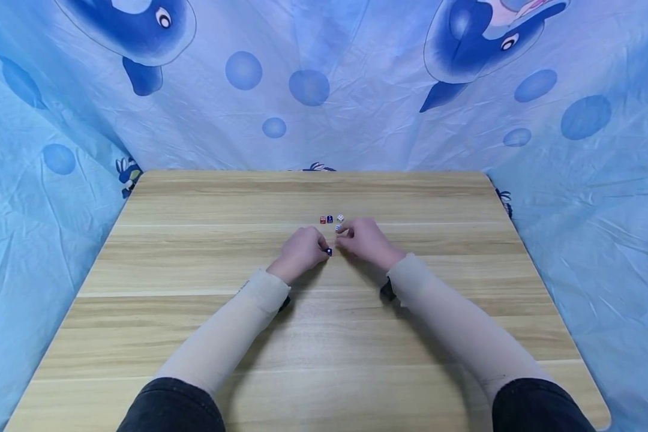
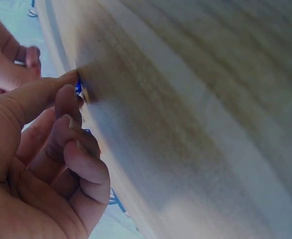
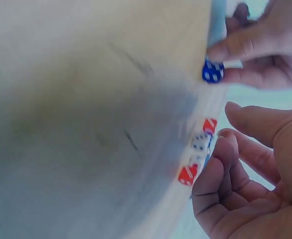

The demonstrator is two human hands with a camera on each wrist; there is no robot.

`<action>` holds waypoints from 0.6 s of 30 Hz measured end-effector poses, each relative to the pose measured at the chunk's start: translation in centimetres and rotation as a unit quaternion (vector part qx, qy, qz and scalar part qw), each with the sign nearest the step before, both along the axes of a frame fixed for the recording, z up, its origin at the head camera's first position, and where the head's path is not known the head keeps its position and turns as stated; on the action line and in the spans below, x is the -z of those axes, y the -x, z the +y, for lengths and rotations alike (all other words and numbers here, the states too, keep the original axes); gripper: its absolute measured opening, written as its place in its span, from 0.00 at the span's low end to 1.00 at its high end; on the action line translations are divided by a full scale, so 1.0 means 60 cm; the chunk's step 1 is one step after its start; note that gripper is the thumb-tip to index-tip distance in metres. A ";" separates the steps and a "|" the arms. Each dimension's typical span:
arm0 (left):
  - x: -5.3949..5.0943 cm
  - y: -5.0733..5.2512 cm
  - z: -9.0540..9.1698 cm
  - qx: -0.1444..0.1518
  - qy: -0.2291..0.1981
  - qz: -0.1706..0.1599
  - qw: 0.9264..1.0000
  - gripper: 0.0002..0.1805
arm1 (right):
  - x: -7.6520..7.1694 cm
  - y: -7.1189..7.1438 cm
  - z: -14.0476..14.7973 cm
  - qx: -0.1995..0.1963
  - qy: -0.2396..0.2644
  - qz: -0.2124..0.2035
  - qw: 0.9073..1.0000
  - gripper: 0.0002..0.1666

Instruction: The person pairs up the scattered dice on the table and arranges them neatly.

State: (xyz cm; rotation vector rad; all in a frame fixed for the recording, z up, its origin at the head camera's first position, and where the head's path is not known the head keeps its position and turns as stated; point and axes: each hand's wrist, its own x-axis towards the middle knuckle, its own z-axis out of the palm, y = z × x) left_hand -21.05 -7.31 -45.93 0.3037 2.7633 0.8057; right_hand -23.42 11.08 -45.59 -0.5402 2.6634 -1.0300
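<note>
The left hand [image 1: 302,252] pinches a blue die [image 1: 329,252] at the table's middle; in the left wrist view that blue die [image 2: 78,88] shows partly between thumb and forefinger. Across from it is the right hand [image 1: 366,243], its fingers bent. The right wrist view shows a gap between the right thumb and forefinger, with nothing visible in it. Beside those fingers are a red die [image 3: 209,125], a white die [image 3: 200,141], another white die [image 3: 196,159] and a second red die [image 3: 187,176]. The left hand's blue die [image 3: 213,71] is above them.
Just beyond the hands on the wooden table [image 1: 313,348] stand a red die [image 1: 323,220], a blue die [image 1: 330,219] and a white die [image 1: 341,218]. A blue curtain [image 1: 194,120] with dolphins and bubbles surrounds the table's back and sides.
</note>
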 end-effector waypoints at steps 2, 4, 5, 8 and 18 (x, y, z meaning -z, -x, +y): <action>0.000 0.000 0.000 0.001 0.001 -0.001 1.000 0.03 | -0.006 0.010 0.002 0.010 0.012 -0.011 1.000 0.15; -0.001 0.000 0.000 0.003 0.001 -0.001 1.000 0.03 | -0.010 0.023 0.002 0.018 0.014 -0.009 1.000 0.15; 0.000 0.000 0.000 0.004 0.000 -0.002 1.000 0.02 | -0.011 0.029 0.002 0.020 0.014 -0.005 1.000 0.15; -0.001 0.001 0.000 0.006 -0.004 -0.001 1.000 0.02 | -0.015 0.048 -0.001 0.021 0.010 0.003 1.000 0.16; 0.000 0.000 -0.001 0.006 -0.011 -0.002 1.000 0.02 | -0.025 0.083 -0.024 0.018 -0.038 -0.006 0.999 0.16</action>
